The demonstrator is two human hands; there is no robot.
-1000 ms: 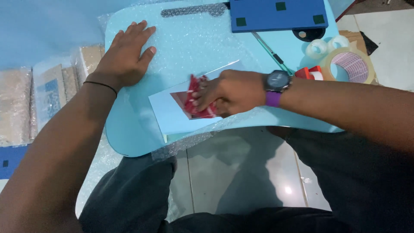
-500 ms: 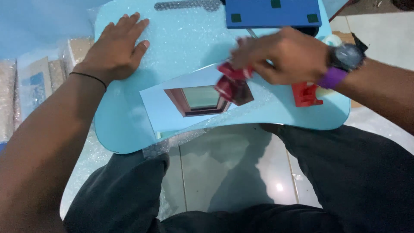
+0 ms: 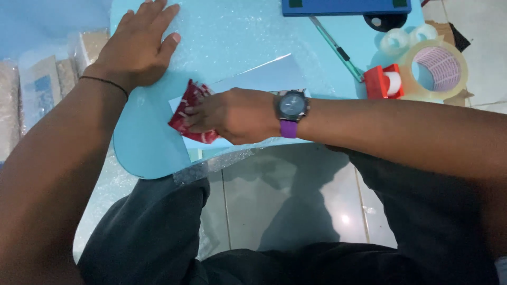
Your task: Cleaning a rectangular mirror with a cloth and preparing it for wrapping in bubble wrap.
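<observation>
Nearest the camera are the person's dark-trousered knees, with glossy floor tiles (image 3: 296,211) showing between them. Just beyond, the right forearm comes in from the right edge and runs leftward across the near edge of the pale blue table (image 3: 142,153), a dark-faced wristwatch (image 3: 291,107) on a purple strap at the wrist. The right hand (image 3: 232,115) lies palm down, its fingers (image 3: 198,113) bent and closed on a red patterned packet (image 3: 186,108) (white marks on the red, crumpled at its near corner), pressing it against a pale sheet (image 3: 264,76) that lies flat on the table. The packet sits near the table's front edge, left of the hand, partly hidden under the fingertips.

Farther on and to the left, the left arm reaches forward from the lower left, a thin black band at the wrist. The left hand (image 3: 136,50) rests flat on the bubble wrap (image 3: 232,31) covering the table, fingers spread and holding nothing, well apart from the packet.

To the right, beyond the right arm, stand a red tape dispenser (image 3: 384,82), a large roll of clear tape (image 3: 438,68) and two smaller rolls. A green pen (image 3: 338,50) lies slanted near them. At the far edge sits a dark blue board (image 3: 343,6). Wrapped parcels (image 3: 37,89) lie off the table at the left.
</observation>
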